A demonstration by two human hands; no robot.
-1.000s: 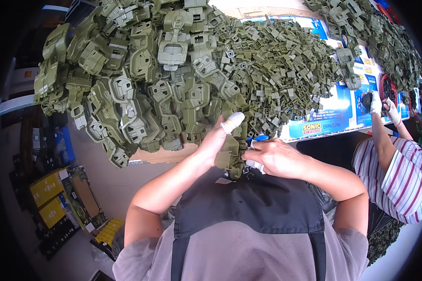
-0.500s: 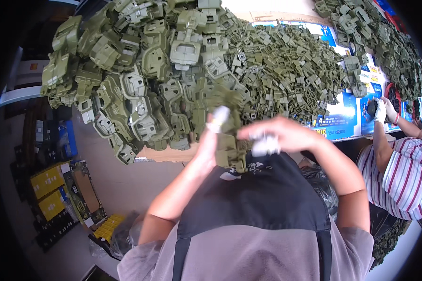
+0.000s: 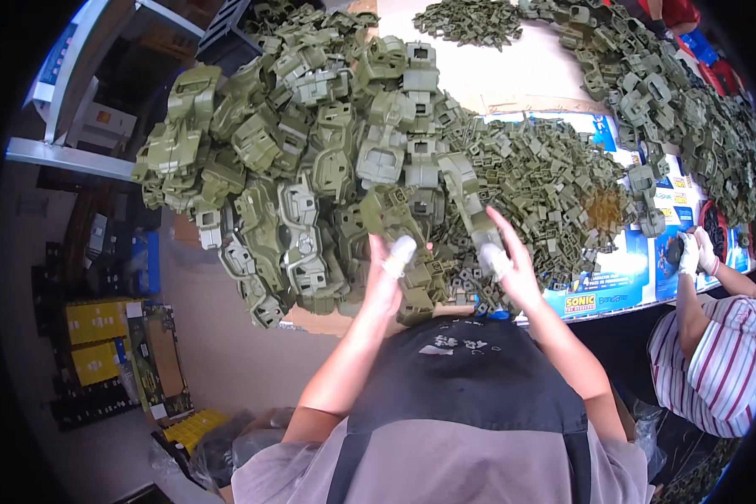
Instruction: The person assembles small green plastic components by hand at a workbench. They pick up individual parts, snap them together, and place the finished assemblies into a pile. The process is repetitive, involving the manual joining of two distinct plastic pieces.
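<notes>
My left hand [image 3: 384,275], with white coverings on its thumb, is closed on an olive-green moulded plastic part [image 3: 388,210] at the near edge of the pile. A white covering shows on my right hand [image 3: 512,270] too. That hand grips a long, curved olive-green plastic part [image 3: 462,189] and holds it tilted, its far end over the heap. Left of my hands are stacked large shell-like green parts [image 3: 302,214]. To the right spreads a heap of small green pieces [image 3: 538,181]. Where the held parts end against the pile is hard to make out.
Blue printed sheets [image 3: 617,273] line the table on the right. A co-worker in a striped shirt [image 3: 718,361] handles a dark item there with gloved hands. More green parts [image 3: 647,92] lie at the far right. Yellow boxes [image 3: 97,344] stand low at the left beside a metal frame [image 3: 71,168].
My hands were close together over blurred green parts. Now they are apart, and the right one holds a long curved part. The whole view has shifted, showing more of the table's far side.
</notes>
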